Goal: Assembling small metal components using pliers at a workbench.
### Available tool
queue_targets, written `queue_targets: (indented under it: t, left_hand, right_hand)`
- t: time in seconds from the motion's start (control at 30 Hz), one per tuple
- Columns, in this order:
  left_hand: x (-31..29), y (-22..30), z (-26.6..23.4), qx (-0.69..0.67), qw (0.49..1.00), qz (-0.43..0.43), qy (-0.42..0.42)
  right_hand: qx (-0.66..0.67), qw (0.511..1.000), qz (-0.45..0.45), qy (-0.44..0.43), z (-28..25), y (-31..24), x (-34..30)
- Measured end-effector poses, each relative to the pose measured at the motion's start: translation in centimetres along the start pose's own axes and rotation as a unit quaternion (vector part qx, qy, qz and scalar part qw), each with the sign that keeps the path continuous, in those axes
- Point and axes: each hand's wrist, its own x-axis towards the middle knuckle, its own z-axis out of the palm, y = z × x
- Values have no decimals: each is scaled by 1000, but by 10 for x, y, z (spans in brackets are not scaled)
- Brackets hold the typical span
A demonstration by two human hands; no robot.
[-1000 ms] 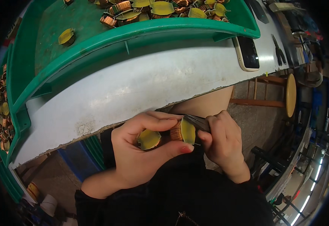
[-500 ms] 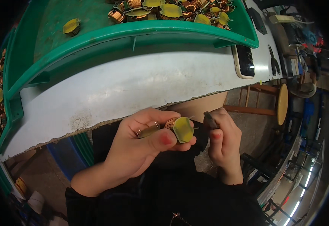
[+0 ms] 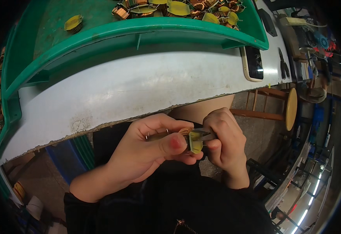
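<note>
The yellow-plated coil [image 3: 194, 144] sits off the near edge of the table [image 3: 139, 85], pinched in my left hand [image 3: 145, 151] beside a second coil [image 3: 158, 136]; my right hand [image 3: 227, 139] is wrapped round pliers [image 3: 208, 135] — a slipping tip could scrape the winding [image 3: 185, 132]. Beyond that edge, I see room up to the green tray [image 3: 139, 28].

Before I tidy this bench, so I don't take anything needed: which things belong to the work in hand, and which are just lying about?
Seemingly in use:
copper-wound coil, in the left hand
plier-like tool, in the right hand
similar coils in the green tray

Seemingly just lying about:
phone, by the tray
dark pliers, on the bench
</note>
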Motion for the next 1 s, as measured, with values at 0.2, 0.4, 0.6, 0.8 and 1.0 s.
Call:
queue_targets:
  t: [0.2, 0.4, 0.6, 0.8, 1.0]
  left_hand:
    - [4, 1, 0, -63, 996, -40, -48]
    - [10, -3, 8, -22, 999, -33, -3]
    - [13, -14, 8, 201, 975, 92, 31]
    - [16, -23, 9, 208, 966, 141, 66]
    - [16, -21, 7, 205, 963, 168, 53]
  right_hand:
    - [-2, 999, -32, -19, -10, 5, 3]
    - [-32, 999, -16, -37, -15, 11, 0]
    - [-37, 999, 10, -26, -12, 14, -7]
    - [-116, 993, -17, -4, -10, 16, -8]
    - [-142, 990, -16, 0, -10, 10, -8]
